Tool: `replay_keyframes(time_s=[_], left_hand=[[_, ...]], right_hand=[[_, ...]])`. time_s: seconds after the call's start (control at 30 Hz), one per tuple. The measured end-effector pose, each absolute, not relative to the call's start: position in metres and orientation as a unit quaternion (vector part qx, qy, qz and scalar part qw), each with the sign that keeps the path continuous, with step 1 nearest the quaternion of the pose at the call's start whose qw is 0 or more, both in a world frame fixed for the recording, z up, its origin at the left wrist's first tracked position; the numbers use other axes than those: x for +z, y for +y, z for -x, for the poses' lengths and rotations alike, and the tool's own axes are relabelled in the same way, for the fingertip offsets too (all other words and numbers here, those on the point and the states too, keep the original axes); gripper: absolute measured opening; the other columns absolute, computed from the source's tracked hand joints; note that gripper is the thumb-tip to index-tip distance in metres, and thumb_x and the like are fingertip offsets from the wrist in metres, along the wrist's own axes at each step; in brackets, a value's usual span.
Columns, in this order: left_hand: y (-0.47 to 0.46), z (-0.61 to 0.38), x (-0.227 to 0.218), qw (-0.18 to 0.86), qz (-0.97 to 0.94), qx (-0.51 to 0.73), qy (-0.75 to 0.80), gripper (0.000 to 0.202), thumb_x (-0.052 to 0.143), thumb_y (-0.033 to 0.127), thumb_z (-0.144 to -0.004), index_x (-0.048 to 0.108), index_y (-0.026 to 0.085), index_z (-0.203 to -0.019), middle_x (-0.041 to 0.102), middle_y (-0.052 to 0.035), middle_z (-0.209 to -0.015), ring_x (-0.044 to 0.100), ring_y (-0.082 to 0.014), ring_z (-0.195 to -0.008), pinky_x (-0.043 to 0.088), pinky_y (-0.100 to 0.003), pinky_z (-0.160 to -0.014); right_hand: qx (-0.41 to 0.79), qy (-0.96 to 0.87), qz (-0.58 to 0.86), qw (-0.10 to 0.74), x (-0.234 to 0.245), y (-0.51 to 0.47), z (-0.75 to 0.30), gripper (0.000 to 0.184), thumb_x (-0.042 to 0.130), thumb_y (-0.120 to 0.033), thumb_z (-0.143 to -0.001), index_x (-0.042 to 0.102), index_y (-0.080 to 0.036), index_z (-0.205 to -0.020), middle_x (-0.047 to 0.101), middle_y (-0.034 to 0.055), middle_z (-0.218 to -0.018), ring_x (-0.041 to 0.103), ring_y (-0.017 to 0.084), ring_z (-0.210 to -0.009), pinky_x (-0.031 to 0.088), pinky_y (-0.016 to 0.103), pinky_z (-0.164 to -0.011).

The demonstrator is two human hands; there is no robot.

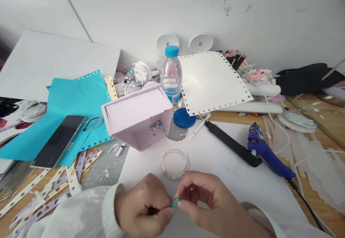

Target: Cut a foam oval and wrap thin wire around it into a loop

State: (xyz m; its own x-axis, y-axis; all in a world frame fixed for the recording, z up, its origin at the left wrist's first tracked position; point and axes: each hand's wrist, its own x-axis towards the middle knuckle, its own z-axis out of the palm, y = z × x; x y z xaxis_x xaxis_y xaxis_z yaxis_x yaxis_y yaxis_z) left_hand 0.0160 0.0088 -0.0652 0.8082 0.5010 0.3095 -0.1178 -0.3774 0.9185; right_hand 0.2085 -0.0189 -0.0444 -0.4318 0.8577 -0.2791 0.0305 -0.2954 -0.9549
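My left hand [144, 207] and my right hand [207, 204] meet at the bottom middle, both pinched on a tiny teal piece [175, 202] held between their fingertips. Just beyond them a small clear plastic ring-shaped cup [175, 164] stands on the white sheet [229, 173]. Farther back a pale pink open box [137, 117] lies tilted, with sequins inside it. Both wrists wear white sleeves.
A water bottle [171, 74] with a blue cap stands behind the box. A blue glue gun [265, 150] and a black bar [233, 143] lie to the right. To the left a phone [59, 139] rests on teal paper [72, 101]. Punched paper strips [40, 191] litter the front left.
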Motion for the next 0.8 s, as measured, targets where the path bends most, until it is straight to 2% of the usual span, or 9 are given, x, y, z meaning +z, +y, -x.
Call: replay_keyframes(time_s=[0.13, 0.3, 0.4, 0.47, 0.53, 0.6, 0.7, 0.77, 0.8], left_hand=[[0.009, -0.013, -0.068, 0.548, -0.777, 0.278, 0.133, 0.036, 0.048, 0.012, -0.081, 0.022, 0.022, -0.059, 0.020, 0.0077, -0.050, 0.020, -0.0092, -0.043, 0.019, -0.027, -0.041], [0.009, -0.011, -0.068, 0.553, -0.780, 0.260, 0.134, 0.029, 0.044, 0.015, -0.088, 0.041, 0.019, -0.060, 0.038, 0.0039, -0.047, 0.035, -0.0083, -0.042, 0.028, -0.023, -0.042], [0.008, -0.011, -0.067, 0.535, -0.786, 0.275, 0.142, 0.032, 0.043, 0.016, -0.088, 0.040, 0.019, -0.057, 0.034, 0.0046, -0.044, 0.030, -0.0083, -0.040, 0.026, -0.024, -0.041], [0.008, -0.011, -0.065, 0.522, -0.785, 0.290, 0.163, 0.035, 0.041, 0.017, -0.090, 0.040, 0.019, -0.055, 0.033, 0.0048, -0.042, 0.029, -0.0079, -0.039, 0.025, -0.023, -0.040], [0.007, -0.010, -0.063, 0.513, -0.780, 0.302, 0.192, 0.041, 0.038, 0.021, -0.093, 0.042, 0.018, -0.052, 0.036, 0.0040, -0.040, 0.033, -0.0074, -0.037, 0.026, -0.021, -0.039], [0.007, -0.010, -0.062, 0.510, -0.771, 0.304, 0.229, 0.048, 0.035, 0.027, -0.096, 0.044, 0.017, -0.050, 0.039, 0.0025, -0.039, 0.037, -0.0074, -0.037, 0.028, -0.020, -0.039], [0.006, -0.009, -0.062, 0.513, -0.761, 0.297, 0.262, 0.056, 0.031, 0.037, -0.098, 0.046, 0.016, -0.049, 0.042, 0.0008, -0.039, 0.037, -0.0073, -0.037, 0.029, -0.019, -0.038], [0.007, -0.009, -0.062, 0.515, -0.759, 0.295, 0.268, 0.059, 0.030, 0.042, -0.099, 0.048, 0.015, -0.049, 0.043, 0.0003, -0.039, 0.037, -0.0072, -0.037, 0.028, -0.020, -0.038], [0.007, -0.009, -0.062, 0.515, -0.758, 0.295, 0.269, 0.060, 0.029, 0.043, -0.099, 0.048, 0.015, -0.048, 0.043, 0.0003, -0.039, 0.037, -0.0072, -0.037, 0.028, -0.020, -0.038]], right_hand=[[0.662, -0.518, 0.437, 0.321, -0.043, -0.019, -0.211, 0.006, 0.062, -0.017, -0.077, 0.065, -0.018, -0.072, 0.059, -0.0021, -0.065, 0.052, 0.010, -0.061, 0.045, 0.020, -0.057], [0.619, -0.541, 0.445, 0.354, -0.042, -0.017, -0.211, 0.005, 0.064, -0.019, -0.076, 0.066, -0.018, -0.071, 0.062, -0.0005, -0.064, 0.055, 0.011, -0.058, 0.046, 0.020, -0.053], [0.561, -0.599, 0.443, 0.361, -0.041, -0.016, -0.216, 0.010, 0.061, -0.018, -0.081, 0.068, -0.020, -0.075, 0.065, 0.0007, -0.067, 0.059, 0.013, -0.061, 0.047, 0.022, -0.054], [0.439, -0.654, 0.467, 0.402, -0.037, -0.015, -0.227, 0.012, 0.058, -0.020, -0.085, 0.068, -0.022, -0.081, 0.066, 0.0017, -0.074, 0.061, 0.016, -0.067, 0.049, 0.025, -0.059], [0.228, -0.668, 0.537, 0.461, -0.031, -0.015, -0.247, 0.010, 0.058, -0.022, -0.086, 0.067, -0.025, -0.088, 0.068, 0.0037, -0.085, 0.063, 0.019, -0.076, 0.050, 0.030, -0.070], [0.019, -0.598, 0.634, 0.491, -0.028, -0.014, -0.275, 0.011, 0.057, -0.028, -0.086, 0.066, -0.024, -0.092, 0.067, 0.0084, -0.089, 0.063, 0.025, -0.079, 0.049, 0.040, -0.078], [-0.127, -0.547, 0.772, 0.299, -0.036, -0.013, -0.322, 0.029, 0.047, -0.031, -0.085, 0.059, -0.015, -0.106, 0.064, 0.0194, -0.096, 0.061, 0.039, -0.090, 0.047, 0.052, -0.082], [-0.137, -0.579, 0.789, 0.151, -0.051, -0.012, -0.349, 0.038, 0.043, -0.034, -0.084, 0.059, -0.007, -0.105, 0.065, 0.0268, -0.096, 0.058, 0.047, -0.097, 0.046, 0.056, -0.083], [-0.105, -0.586, 0.797, 0.106, -0.059, -0.011, -0.360, 0.039, 0.042, -0.033, -0.085, 0.059, -0.005, -0.106, 0.065, 0.0280, -0.097, 0.060, 0.046, -0.095, 0.047, 0.054, -0.082]])
